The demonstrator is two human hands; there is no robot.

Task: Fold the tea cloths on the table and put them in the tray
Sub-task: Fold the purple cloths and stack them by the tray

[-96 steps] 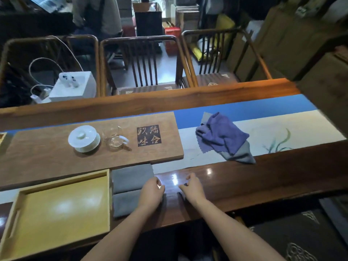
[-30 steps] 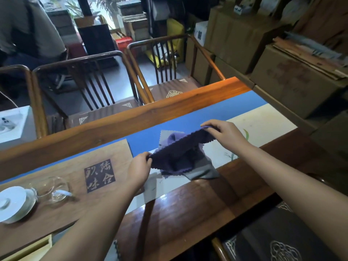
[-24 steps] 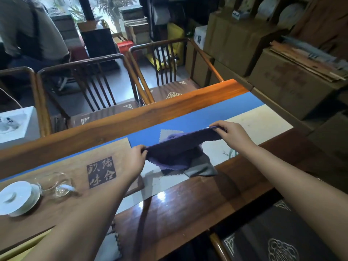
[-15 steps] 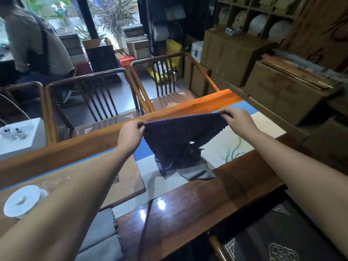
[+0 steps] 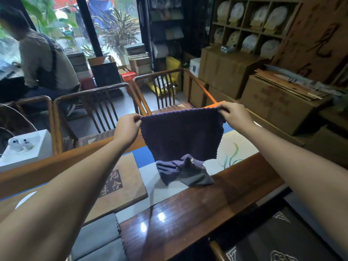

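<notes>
A dark purple tea cloth hangs spread out in the air above the table. My left hand pinches its top left corner and my right hand pinches its top right corner. Below it, a crumpled pile of a lighter purple cloth and a grey cloth lies on the table runner. A folded grey cloth lies at the near edge, partly behind my left forearm. The tray is out of view.
A wooden tea board with dark characters sits left of the pile; a white lid shows behind my left arm. Wooden chairs line the far side. Cardboard boxes stand to the right. A person sits at the back left.
Both hands took the purple cloth by two corners from the pile and lifted it until it hangs open above the table. My view has tilted up, away from the tray.
</notes>
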